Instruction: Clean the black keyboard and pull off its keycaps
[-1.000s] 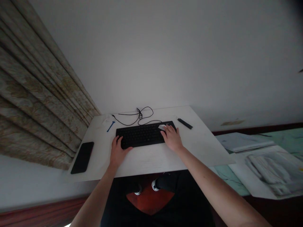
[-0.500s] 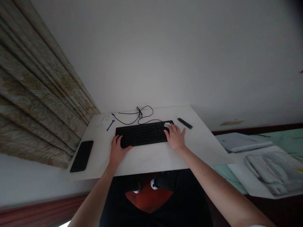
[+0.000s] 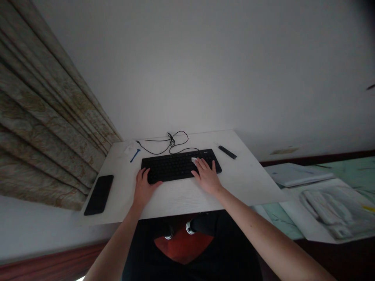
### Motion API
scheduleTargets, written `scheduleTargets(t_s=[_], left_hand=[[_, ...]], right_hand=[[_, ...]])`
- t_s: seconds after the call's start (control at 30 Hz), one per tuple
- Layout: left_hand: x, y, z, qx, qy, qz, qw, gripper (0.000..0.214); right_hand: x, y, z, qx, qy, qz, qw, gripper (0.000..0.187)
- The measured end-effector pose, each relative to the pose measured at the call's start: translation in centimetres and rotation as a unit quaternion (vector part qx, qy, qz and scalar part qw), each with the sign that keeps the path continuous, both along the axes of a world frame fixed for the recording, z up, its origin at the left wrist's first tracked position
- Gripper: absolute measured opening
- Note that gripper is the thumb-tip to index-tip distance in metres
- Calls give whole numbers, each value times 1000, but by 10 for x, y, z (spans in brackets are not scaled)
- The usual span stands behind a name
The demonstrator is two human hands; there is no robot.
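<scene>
Keyboard beneath right hand

Free tabletop right of the keyboard, looped cable in the way behind.

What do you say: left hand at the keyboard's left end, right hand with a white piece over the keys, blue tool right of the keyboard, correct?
Not quite: the head view shows the blue tool left of the keyboard, not right; the rest stands.
</scene>
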State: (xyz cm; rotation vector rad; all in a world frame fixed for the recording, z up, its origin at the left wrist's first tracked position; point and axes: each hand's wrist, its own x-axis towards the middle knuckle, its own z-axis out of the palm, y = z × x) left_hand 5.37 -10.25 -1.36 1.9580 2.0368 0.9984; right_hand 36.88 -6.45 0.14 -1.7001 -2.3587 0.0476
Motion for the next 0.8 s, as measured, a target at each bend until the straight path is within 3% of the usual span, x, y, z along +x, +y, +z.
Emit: scheduleTargets(t_s=[0.13,0.3,0.4,0.63,0.7,0.8], left_hand=[[0,-1,0,-4,-2,1,1000,74],[1,-1,1,-7,-8,-1,1000,74],[1,-1,2,-14,-12,1,1000,74],[1,-1,3,-18,-15,2,1000,74],[1,-1,3,-19,-15,1,1000,74],[2,-2,4,-17,-16,4,1000,74]], right_hand=[[14,11,5,5,-12,-26,1000,61],[27,-17,2,9,-27,19,999,58],[36,-27,-2,9,-34,9,999,59],[40,18,0,-11,0,-117,993,65],[36,25,3,-15,8,-122,992,65],[31,16,2,-19,-4,-79,997,65]])
